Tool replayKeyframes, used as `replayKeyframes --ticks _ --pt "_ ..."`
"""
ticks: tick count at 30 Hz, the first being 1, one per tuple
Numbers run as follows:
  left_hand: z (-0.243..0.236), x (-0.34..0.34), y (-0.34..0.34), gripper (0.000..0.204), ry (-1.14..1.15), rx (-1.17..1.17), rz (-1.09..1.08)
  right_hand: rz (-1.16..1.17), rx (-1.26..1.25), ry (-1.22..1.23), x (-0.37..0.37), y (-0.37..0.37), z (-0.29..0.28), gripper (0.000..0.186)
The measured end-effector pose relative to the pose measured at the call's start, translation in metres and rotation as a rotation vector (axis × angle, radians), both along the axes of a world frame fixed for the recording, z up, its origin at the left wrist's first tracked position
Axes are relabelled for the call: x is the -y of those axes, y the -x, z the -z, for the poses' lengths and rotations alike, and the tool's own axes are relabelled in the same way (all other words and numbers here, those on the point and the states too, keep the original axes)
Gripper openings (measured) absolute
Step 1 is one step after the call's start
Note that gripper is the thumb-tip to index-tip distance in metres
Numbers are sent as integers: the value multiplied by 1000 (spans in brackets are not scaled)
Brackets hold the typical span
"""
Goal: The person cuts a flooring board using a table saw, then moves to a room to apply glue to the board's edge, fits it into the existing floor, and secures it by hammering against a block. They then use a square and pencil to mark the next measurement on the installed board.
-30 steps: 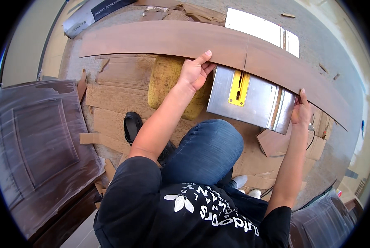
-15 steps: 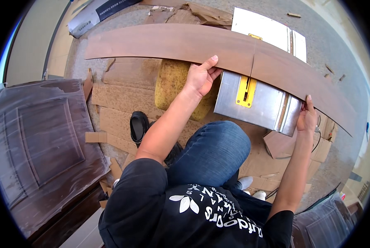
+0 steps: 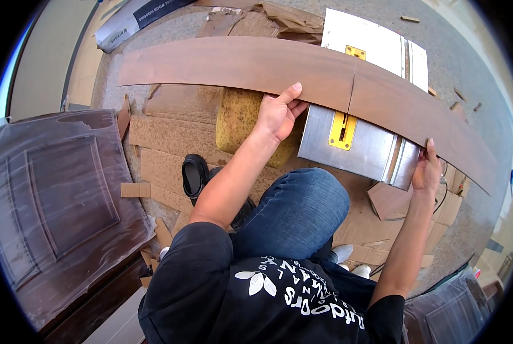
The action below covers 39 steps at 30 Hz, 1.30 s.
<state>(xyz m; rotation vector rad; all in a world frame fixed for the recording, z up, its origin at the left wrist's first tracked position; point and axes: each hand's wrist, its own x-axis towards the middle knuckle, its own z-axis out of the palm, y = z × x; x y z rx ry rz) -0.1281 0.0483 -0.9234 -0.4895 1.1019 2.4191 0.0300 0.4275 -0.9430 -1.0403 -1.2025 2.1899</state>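
A long brown wood plank [image 3: 228, 60] lies crosswise over a metal table saw [image 3: 319, 133]. My left hand [image 3: 277, 113] grips its near edge left of the saw, thumb on top and the other fingers partly hidden underneath. Farther right, my right hand [image 3: 427, 169] pinches the same edge by the saw table's right corner. A thin dark cut line crosses the plank between my hands, in line with the slot of the saw's yellow insert [image 3: 342, 133]. Whether the cut runs right through, I cannot tell. No blade can be made out.
Cardboard sheets [image 3: 165, 137] cover the floor around my feet. Beneath the plank's left half sits a yellow, stained block [image 3: 230, 123]. A plastic-wrapped dark panel [image 3: 67, 195] stands at left, and a flooring carton [image 3: 119, 28] lies at upper left. Wood offcuts [image 3: 410, 19] are scattered beyond the saw.
The plank has slid slightly toward me over the saw, showing more of the yellow insert at its far edge. Both hands keep their hold.
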Motion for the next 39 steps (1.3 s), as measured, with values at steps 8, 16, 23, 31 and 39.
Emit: replayKeyframes --ticks 8,16,23,31,39 --pt "6 4 -9 33 -5 -15 2 -21 -5 27 -1 -7 3 23" --pt "2 2 -17 30 16 -4 -30 -11 10 13 7 -10 -5 23" --pt "8 7 -21 33 -4 -11 -9 -31 -5 16 3 -18 3 21" --pt "9 7 -26 34 9 -36 -21 -49 -15 22 3 -23 4 24" --pt "10 6 -33 37 14 -57 -53 -32 2 27 4 -27 4 24"
